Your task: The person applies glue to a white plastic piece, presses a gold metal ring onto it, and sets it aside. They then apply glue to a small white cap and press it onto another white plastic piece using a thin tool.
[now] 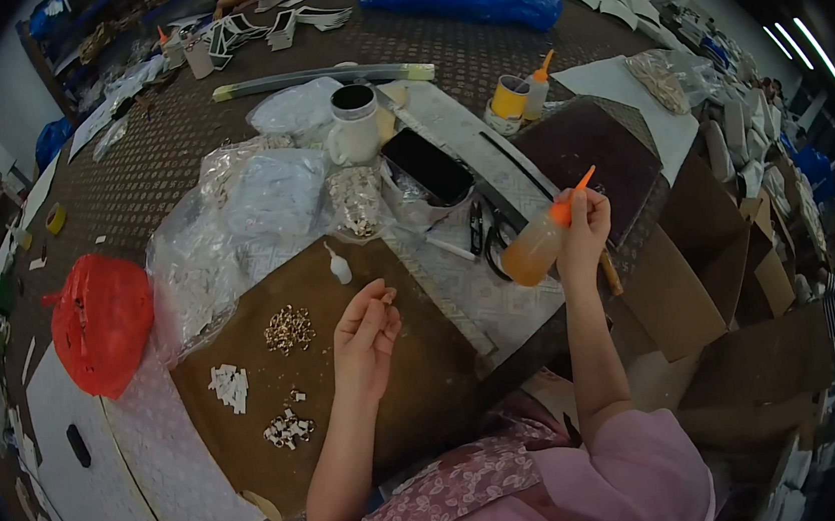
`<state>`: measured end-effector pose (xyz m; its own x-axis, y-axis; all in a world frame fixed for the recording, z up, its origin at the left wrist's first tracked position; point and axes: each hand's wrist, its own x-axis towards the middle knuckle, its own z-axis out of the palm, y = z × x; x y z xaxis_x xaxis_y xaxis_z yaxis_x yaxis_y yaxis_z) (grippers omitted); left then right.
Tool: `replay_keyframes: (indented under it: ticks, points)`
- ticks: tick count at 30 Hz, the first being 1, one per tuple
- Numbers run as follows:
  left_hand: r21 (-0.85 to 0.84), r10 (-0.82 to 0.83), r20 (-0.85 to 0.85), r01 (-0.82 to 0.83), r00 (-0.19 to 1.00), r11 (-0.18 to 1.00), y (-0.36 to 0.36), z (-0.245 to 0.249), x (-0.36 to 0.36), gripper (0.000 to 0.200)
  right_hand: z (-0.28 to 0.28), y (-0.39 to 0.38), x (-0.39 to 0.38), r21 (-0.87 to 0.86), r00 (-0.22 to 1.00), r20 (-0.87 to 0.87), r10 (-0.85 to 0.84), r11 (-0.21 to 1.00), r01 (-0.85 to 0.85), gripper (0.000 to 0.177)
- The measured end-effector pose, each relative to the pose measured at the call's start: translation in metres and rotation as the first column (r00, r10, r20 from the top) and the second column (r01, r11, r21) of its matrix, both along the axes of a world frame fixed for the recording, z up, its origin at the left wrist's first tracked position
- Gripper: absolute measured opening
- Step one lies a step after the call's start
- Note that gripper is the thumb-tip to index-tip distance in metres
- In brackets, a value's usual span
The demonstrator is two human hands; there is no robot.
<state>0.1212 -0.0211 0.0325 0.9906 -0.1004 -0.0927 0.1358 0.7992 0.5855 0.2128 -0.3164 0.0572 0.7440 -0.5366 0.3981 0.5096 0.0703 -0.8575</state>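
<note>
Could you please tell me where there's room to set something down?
The brown board looks bare between the left hand and the pale strip; the dark board beside the yellow cup looks open. It is crowded around the mug, phone and plastic bags.

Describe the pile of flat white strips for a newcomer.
Right of the crumpled red plastic bag lies a flat brown board. Near its left edge, three small piles form a rough column; the middle one is flat white strips. It alone shows no shiny metal; the gold-coloured pile and mixed pile do.
</note>
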Motion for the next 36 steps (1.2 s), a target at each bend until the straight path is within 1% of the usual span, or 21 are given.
replay_keyframes:
  ticks: [2, 5, 6, 9, 14, 15, 17, 19, 20, 21, 23, 24, 25, 26, 27, 28, 30, 31, 32, 33, 36]
  points:
    - [-0.011, -0.010, 0.013, 0.010, 1.000, 1.000, -0.002, -0.005, 0.002, 0.028, 0.013, -0.014, 0.012, 0.008, 0.995, 0.050, -0.091, 0.996, 0.090, 0.017]
    - [-0.045, -0.018, 0.039, 0.019, 0.999, 0.999, -0.003, -0.006, 0.002, 0.029, 0.028, -0.039, 0.043, -0.137, 0.951, 0.201, -0.237, 0.954, 0.267, 0.016]
    - [-0.040, -0.013, 0.011, 0.014, 1.000, 0.999, -0.004, -0.001, 0.001, 0.025, 0.033, -0.044, 0.054, -0.194, 0.932, 0.244, -0.269, 0.928, 0.318, 0.015]
    - [-0.042, 0.004, 0.054, -0.002, 0.999, 0.999, -0.002, -0.002, 0.002, 0.019, 0.035, -0.064, 0.096, -0.279, 0.926, 0.262, -0.273, 0.897, 0.344, 0.014]
    - [-0.123, 0.049, 0.128, -0.033, 0.990, 0.992, 0.009, -0.008, 0.010, 0.014, 0.029, -0.106, 0.177, -0.363, 0.945, 0.226, -0.238, 0.879, 0.308, 0.014]
    - [-0.126, 0.062, 0.139, -0.044, 0.988, 0.991, 0.015, -0.009, 0.010, 0.013, 0.016, -0.112, 0.187, -0.373, 0.953, 0.194, -0.235, 0.881, 0.293, 0.014]
    - [-0.098, 0.125, 0.097, -0.116, 0.987, 0.988, 0.023, -0.006, 0.009, 0.014, -0.014, -0.124, 0.206, -0.436, 0.961, 0.133, -0.242, 0.856, 0.276, 0.017]
    - [-0.112, 0.192, 0.059, -0.185, 0.980, 0.976, 0.030, -0.003, 0.014, 0.014, -0.011, -0.117, 0.195, -0.460, 0.924, 0.070, -0.375, 0.810, 0.364, 0.023]
    - [-0.139, 0.217, 0.031, -0.210, 0.976, 0.968, 0.033, -0.003, 0.016, 0.014, -0.012, -0.111, 0.190, -0.576, 0.788, 0.182, -0.588, 0.586, 0.570, 0.025]
    - [-0.172, 0.238, -0.002, -0.234, 0.971, 0.957, 0.037, -0.004, 0.017, 0.015, -0.015, -0.103, 0.180, -0.643, 0.598, 0.329, -0.731, 0.291, 0.709, 0.028]
    - [-0.215, 0.236, -0.005, -0.231, 0.972, 0.949, 0.043, -0.007, 0.019, 0.015, -0.016, -0.051, 0.131, -0.574, 0.812, 0.144, -0.566, 0.621, 0.534, 0.028]
    - [-0.230, 0.237, -0.013, -0.234, 0.971, 0.945, 0.045, -0.008, 0.020, 0.014, -0.019, -0.010, 0.097, -0.617, 0.935, 0.074, -0.347, 0.721, 0.316, 0.026]
    - [-0.241, 0.232, -0.020, -0.230, 0.972, 0.943, 0.047, -0.008, 0.020, 0.014, -0.022, 0.031, 0.064, -0.629, 0.993, -0.030, -0.115, 0.774, 0.071, 0.023]
    - [-0.230, 0.239, -0.026, -0.238, 0.971, 0.944, 0.049, -0.008, 0.021, 0.015, -0.024, 0.067, 0.034, -0.642, 0.982, -0.143, 0.126, 0.743, -0.189, 0.022]
    - [-0.218, 0.241, -0.030, -0.241, 0.970, 0.946, 0.050, -0.008, 0.022, 0.015, -0.027, 0.098, 0.011, -0.660, 0.910, -0.251, 0.330, 0.629, -0.411, 0.021]
    - [-0.206, 0.239, -0.030, -0.240, 0.970, 0.949, 0.051, -0.007, 0.022, 0.015, -0.029, 0.123, -0.008, -0.664, 0.805, -0.346, 0.482, 0.481, -0.573, 0.020]
    - [-0.158, 0.256, -0.037, -0.258, 0.966, 0.953, 0.051, -0.007, 0.024, 0.016, -0.035, 0.158, -0.031, -0.755, 0.728, -0.413, 0.547, 0.242, -0.609, 0.019]
    - [-0.135, 0.267, -0.041, -0.270, 0.963, 0.953, 0.051, -0.007, 0.024, 0.016, -0.040, 0.169, -0.036, -0.799, 0.729, -0.419, 0.541, 0.161, -0.579, 0.018]
    - [-0.134, 0.261, -0.039, -0.264, 0.965, 0.955, 0.052, -0.007, 0.024, 0.017, -0.044, 0.175, -0.040, -0.824, 0.748, -0.403, 0.527, 0.147, -0.548, 0.017]
    - [-0.133, 0.257, -0.036, -0.260, 0.966, 0.956, 0.051, -0.006, 0.024, 0.017, -0.052, 0.175, -0.040, -0.839, 0.771, -0.377, 0.513, 0.162, -0.519, 0.016]
    - [-0.122, 0.261, -0.032, -0.263, 0.965, 0.957, 0.053, -0.005, 0.022, 0.018, -0.065, 0.176, -0.037, -0.704, 0.718, -0.337, 0.608, 0.344, -0.622, 0.016]
